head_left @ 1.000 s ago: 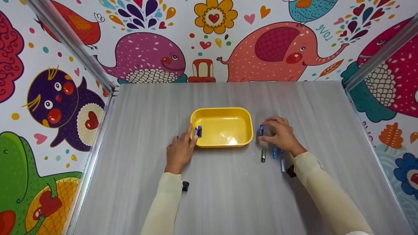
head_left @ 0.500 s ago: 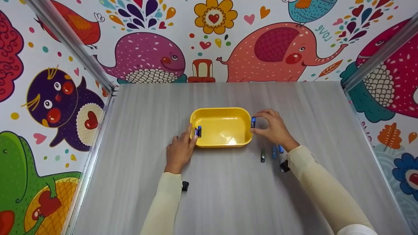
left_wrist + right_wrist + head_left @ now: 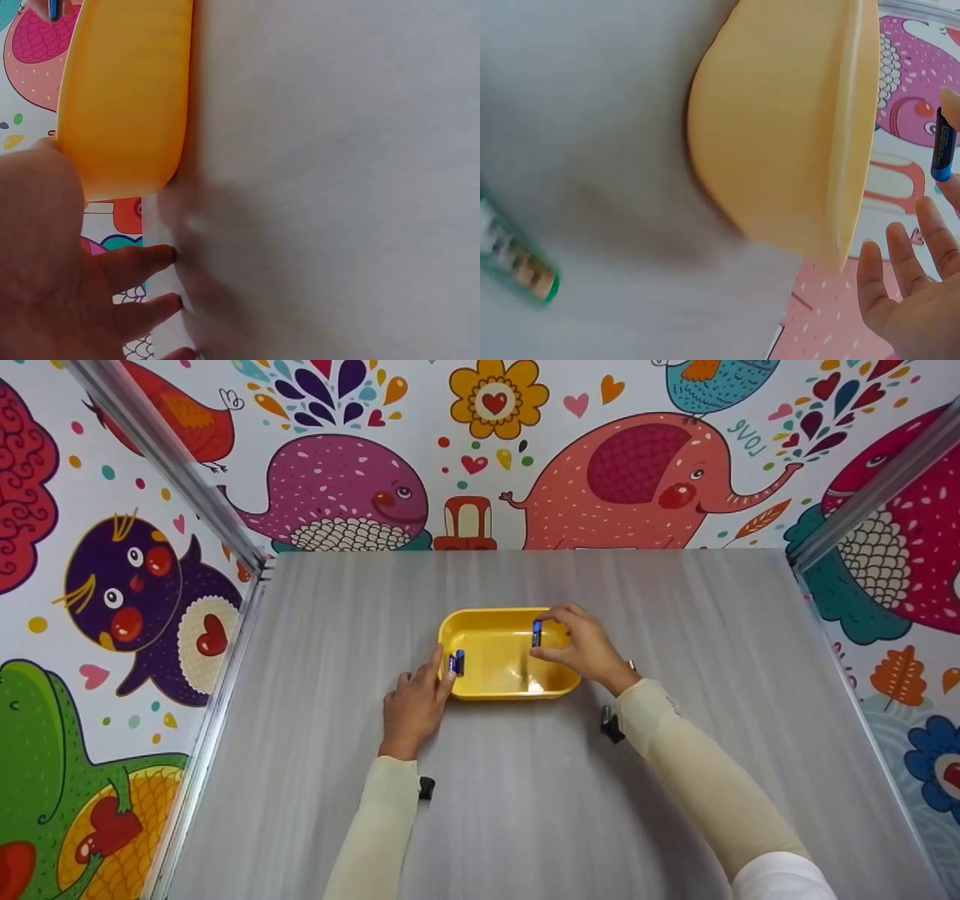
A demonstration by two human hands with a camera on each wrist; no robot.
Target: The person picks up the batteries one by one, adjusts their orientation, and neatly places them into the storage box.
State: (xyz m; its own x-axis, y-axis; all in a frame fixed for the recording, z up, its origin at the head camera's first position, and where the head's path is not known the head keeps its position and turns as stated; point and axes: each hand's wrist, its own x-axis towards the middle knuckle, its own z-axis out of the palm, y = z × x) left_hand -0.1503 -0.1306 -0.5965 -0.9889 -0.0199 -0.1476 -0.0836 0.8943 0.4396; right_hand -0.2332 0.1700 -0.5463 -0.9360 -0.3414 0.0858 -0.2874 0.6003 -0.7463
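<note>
A small blue-and-black battery [image 3: 536, 634] is pinched between the thumb and fingertips of my right hand [image 3: 589, 649], above the right part of the yellow tray [image 3: 491, 690]. In the right wrist view the battery [image 3: 943, 145] shows its blue end downward, with the other fingers spread out. My left hand [image 3: 414, 709] rests at the tray's left end, its thumb over the rim. The left wrist view shows its fingers [image 3: 142, 259] straight and spread, reaching down beside the tray. Two batteries [image 3: 457, 663] lie together inside the tray near the left thumb.
A green-ended battery [image 3: 521, 259] lies on the grey table [image 3: 510, 795] outside the tray, largely covered by the right arm in the head view. Printed cartoon walls [image 3: 345, 495] and metal rails [image 3: 161, 472] border the table.
My right hand has carried the battery leftward from beside the tray, past its right rim, to above its inside. The right forearm now covers the loose batteries. My left hand stays put.
</note>
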